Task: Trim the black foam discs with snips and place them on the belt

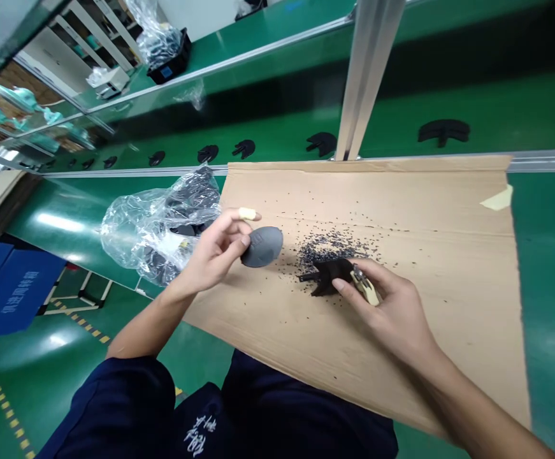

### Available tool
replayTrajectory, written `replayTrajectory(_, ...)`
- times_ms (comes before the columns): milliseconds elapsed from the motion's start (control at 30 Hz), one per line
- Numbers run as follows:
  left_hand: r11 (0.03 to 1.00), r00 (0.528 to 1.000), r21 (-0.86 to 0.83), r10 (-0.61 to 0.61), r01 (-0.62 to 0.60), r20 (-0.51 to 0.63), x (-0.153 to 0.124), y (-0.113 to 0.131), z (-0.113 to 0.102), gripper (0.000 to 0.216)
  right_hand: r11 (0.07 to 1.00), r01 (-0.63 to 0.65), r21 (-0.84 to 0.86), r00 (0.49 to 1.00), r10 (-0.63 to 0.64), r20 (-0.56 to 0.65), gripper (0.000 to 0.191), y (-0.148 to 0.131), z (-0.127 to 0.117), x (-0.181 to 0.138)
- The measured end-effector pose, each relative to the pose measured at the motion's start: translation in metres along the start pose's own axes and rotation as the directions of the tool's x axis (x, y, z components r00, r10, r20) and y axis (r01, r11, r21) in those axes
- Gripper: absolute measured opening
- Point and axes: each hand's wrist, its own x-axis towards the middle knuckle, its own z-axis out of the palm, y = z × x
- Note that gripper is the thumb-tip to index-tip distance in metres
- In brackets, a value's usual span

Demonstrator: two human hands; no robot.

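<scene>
Through the head camera I see the left forearm (pixel 150 322) run bare from a dark blue sleeve (pixel 119 405), slanting up and right to a nearly straight wrist. I have the left hand (pixel 210 255) in a pinch, its thumb (pixel 233 250) pressing in below while one finger extends above, a pale yellow wrap (pixel 247 213) near its tip. My right forearm (pixel 478 389) reaches in bare from the lower right corner. The right hand (pixel 394 309) sits lower, thumb and forefinger (pixel 373 268) both pointing left, closed in a grip. The hands are apart.

Disc (pixel 266 247) L of part (pixel 329 276), both over cardbd (pixel 468 287).
</scene>
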Motion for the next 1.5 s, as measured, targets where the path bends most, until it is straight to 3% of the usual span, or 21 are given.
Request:
replayTrajectory(167,0.967,0.999,-0.253,-0.024,0.03,0.028,0.001,-0.003,0.06,0.034,0.992,-0.083,0.095,0.994,0.089,-0.058,0.025,-0.009,-0.003,0.001)
replayTrajectory(300,0.966,0.997,-0.253,-0.027,0.045,0.076,0.002,-0.009,0.081,0.047,0.978,-0.133,0.162,0.983,0.151,-0.108,0.034,-0.012,-0.006,0.003)
replayTrajectory(500,0.981,0.997,-0.178,0.074,-0.075,-0.01,0.004,-0.016,0.079,0.026,0.972,-0.165,0.165,0.972,0.189,-0.141,0.038,-0.008,-0.005,0.002)
replayTrajectory(600,0.984,1.0,-0.178,0.012,-0.015,-0.021,0.007,-0.019,0.074,0.026,0.976,-0.16,0.147,0.965,0.186,-0.183,0.038,-0.008,-0.006,0.002)
replayTrajectory(700,0.955,0.998,-0.29,-0.062,0.064,0.016,0.009,-0.023,0.071,0.032,0.978,-0.167,0.127,0.959,0.191,-0.212,0.032,-0.007,-0.007,0.004)
replayTrajectory(800,0.94,0.997,-0.333,-0.071,0.08,0.038,0.008,-0.024,0.074,0.03,0.978,-0.181,0.099,0.959,0.198,-0.202,0.031,-0.007,-0.008,0.005)
replayTrajectory(933,0.987,0.996,-0.163,0.005,0.009,0.085,0.005,-0.023,0.077,0.021,0.977,-0.196,0.084,0.974,0.204,-0.099,0.033,-0.007,-0.008,0.005)
replayTrajectory(1100,0.977,0.982,0.115,0.173,-0.181,0.075,0.007,-0.023,0.072,0.03,0.98,-0.177,0.089,0.984,0.177,0.009,0.032,-0.008,-0.007,0.004)
replayTrajectory(1267,0.934,0.949,0.183,0.283,-0.305,0.14,0.009,-0.023,0.074,0.031,0.977,-0.174,0.12,0.983,0.165,0.081,0.031,-0.008,-0.007,0.003)
replayTrajectory(1400,0.949,0.965,0.181,0.243,-0.257,0.095,0.006,-0.024,0.08,0.033,0.982,-0.145,0.125,0.988,0.137,0.067,0.027,-0.01,-0.007,0.002)
replayTrajectory(1500,0.993,0.995,0.083,0.074,-0.08,0.07,0.002,-0.026,0.086,0.033,0.983,-0.132,0.13,0.991,0.127,0.048,0.027,-0.011,-0.006,0.001)
